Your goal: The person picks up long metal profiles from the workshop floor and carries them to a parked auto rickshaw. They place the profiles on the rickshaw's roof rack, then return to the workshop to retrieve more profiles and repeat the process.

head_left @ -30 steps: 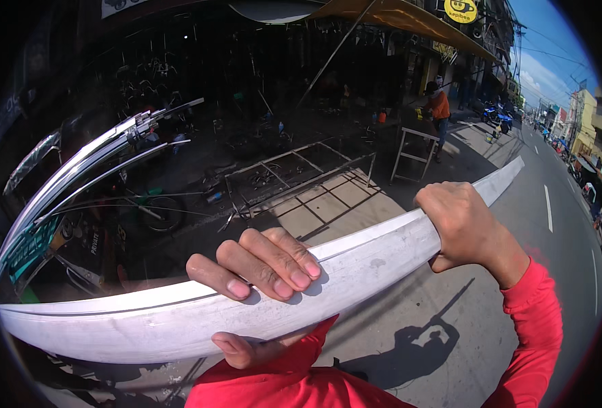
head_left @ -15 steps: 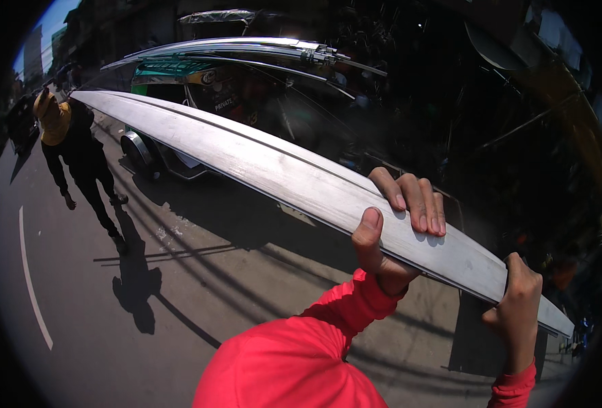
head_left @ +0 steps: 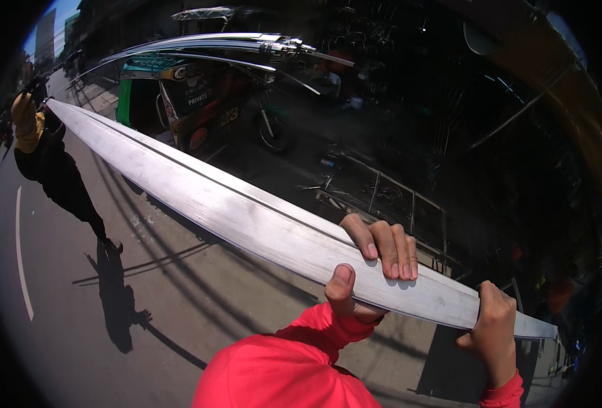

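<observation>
A long silver metal profile (head_left: 205,200) runs slantwise across the view, with a dark groove along its far side. My left hand (head_left: 375,258) grips it from below, thumb on the near side and fingers curled over the far edge. Farther right, near its close end, my right hand (head_left: 494,323) is closed around the profile, its fingers partly hidden. The profile's far end narrows toward a person (head_left: 56,163) in dark clothes and a yellow head cover. Whether that person holds it, I cannot tell.
A green-sided vehicle (head_left: 125,102) stands at the roadside, with a bundle of long shiny metal lengths (head_left: 205,46) above it. Beyond my hands are a metal frame (head_left: 409,211) and a dark shopfront. A white line (head_left: 21,251) marks the road at left.
The profile and both my hands have shifted left and slightly down in view. The person at the far end appears farther left. My grip looks the same.
</observation>
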The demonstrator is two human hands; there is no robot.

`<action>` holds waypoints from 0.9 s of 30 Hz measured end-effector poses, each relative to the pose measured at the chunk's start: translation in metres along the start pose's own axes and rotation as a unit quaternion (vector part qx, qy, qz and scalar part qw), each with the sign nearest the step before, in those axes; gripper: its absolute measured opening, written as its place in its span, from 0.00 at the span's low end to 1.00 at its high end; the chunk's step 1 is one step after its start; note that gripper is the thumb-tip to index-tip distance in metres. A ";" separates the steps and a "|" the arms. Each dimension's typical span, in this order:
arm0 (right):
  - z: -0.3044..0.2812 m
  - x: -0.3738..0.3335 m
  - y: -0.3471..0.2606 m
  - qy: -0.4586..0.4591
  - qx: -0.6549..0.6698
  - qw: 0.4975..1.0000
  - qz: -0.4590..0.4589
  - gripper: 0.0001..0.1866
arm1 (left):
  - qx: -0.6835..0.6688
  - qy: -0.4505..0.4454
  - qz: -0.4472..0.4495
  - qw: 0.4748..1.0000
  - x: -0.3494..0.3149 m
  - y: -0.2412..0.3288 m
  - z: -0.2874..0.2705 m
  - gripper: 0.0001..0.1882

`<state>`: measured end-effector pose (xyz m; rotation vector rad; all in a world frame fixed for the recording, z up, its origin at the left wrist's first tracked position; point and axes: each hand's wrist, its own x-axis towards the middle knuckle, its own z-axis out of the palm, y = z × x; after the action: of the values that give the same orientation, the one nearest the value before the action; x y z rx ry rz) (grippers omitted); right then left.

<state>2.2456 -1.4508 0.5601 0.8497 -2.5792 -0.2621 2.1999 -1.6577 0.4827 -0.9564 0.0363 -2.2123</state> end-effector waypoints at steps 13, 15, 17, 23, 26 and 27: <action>0.018 -0.010 0.061 -0.005 0.109 0.993 -0.040 0.21 | 0.001 0.004 0.093 0.996 -0.027 -0.059 0.003 0.18; 0.018 -0.009 0.064 -0.005 0.124 0.989 -0.074 0.20 | 0.008 0.020 0.094 0.995 -0.027 -0.056 0.006 0.18; 0.017 -0.008 0.061 -0.005 0.123 0.988 -0.090 0.19 | 0.013 0.022 0.098 0.995 -0.027 -0.051 0.004 0.19; 0.014 0.014 0.042 -0.043 0.067 0.991 -0.110 0.22 | -0.002 -0.004 0.092 0.996 -0.008 -0.030 -0.012 0.22; 0.019 0.031 0.024 -0.025 0.081 0.988 -0.127 0.21 | 0.004 -0.001 0.102 0.995 0.010 -0.012 -0.022 0.22; 0.021 0.034 0.017 -0.006 0.084 0.987 -0.139 0.21 | 0.002 0.001 0.105 0.994 0.013 -0.005 -0.026 0.22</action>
<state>2.2023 -1.4566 0.5577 1.2761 -2.5168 -0.1298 2.1743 -1.6684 0.4728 -0.9054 0.1288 -2.0192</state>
